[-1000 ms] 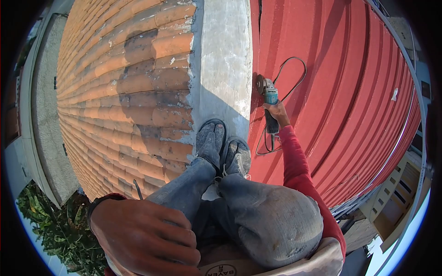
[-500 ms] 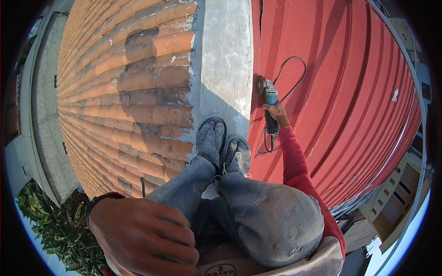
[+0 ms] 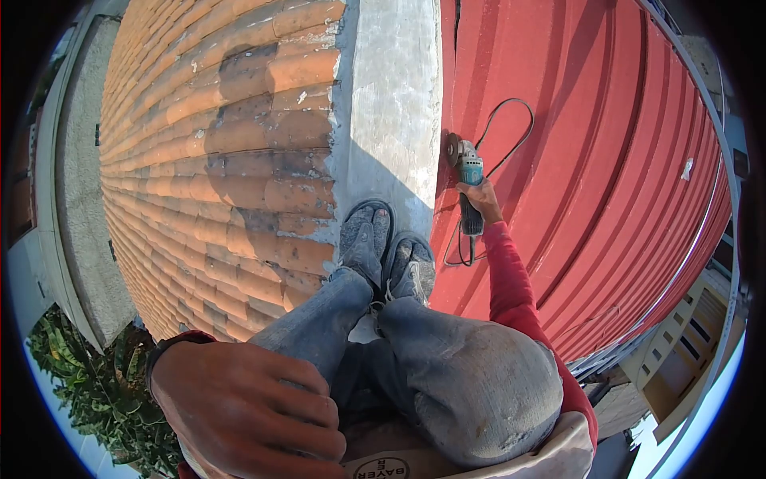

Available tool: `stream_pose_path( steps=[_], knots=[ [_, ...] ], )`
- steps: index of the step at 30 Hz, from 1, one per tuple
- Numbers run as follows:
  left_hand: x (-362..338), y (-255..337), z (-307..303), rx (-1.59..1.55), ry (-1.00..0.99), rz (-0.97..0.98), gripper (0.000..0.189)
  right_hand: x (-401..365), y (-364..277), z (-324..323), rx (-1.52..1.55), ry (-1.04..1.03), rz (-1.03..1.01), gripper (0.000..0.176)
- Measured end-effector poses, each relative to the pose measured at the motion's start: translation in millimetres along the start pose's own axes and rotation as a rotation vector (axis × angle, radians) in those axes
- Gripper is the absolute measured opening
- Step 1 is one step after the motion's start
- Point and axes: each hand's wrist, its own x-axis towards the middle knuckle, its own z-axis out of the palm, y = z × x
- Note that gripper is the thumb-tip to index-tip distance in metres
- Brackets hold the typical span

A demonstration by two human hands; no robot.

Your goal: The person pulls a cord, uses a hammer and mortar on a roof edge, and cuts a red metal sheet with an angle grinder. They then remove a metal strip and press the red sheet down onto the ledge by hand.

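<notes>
My right hand (image 3: 481, 198) is wrapped round the body of a teal and black angle grinder (image 3: 471, 172), its disc end pointing up the frame beside the concrete strip. The grinder is on or just above the red metal roofing (image 3: 550, 176); contact cannot be made out. A black power cord (image 3: 527, 128) loops over the sheets beside it. Large in the lower left, my left hand (image 3: 251, 403) is closed with curled fingers near my left knee. Its palm side is hidden, so anything inside does not show.
My sandalled feet (image 3: 387, 247) stand on a narrow concrete strip (image 3: 392, 88) between the red sheets and orange clay tiles (image 3: 159, 152). A cloth printed "BAYER" (image 3: 519, 463) lies over my lap. Beyond the roof are a plant (image 3: 104, 399) and a pale building (image 3: 678, 343).
The view has shifted very slightly. My right hand with the grinder and my closed left hand keep nearly the same places.
</notes>
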Motion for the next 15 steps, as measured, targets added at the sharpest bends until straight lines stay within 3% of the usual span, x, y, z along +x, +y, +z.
stream_pose_path(
  steps=[5,11,13,15],
  knots=[
    [2,0,0,-0.01,0.011,-0.005,0.032,10,18,4,-0.042,0.066,-0.067,0.028],
    [3,0,-1,-0.022,0.003,-0.015,0.031,0,8,3,-0.113,0.066,0.03,0.034],
    [4,0,0,-0.028,-0.003,-0.022,0.031,-3,10,4,-0.112,0.082,0.076,0.048],
    [3,0,1,-0.018,0.009,-0.011,0.031,1,24,5,-0.094,0.07,0.042,0.048]
  ],
)
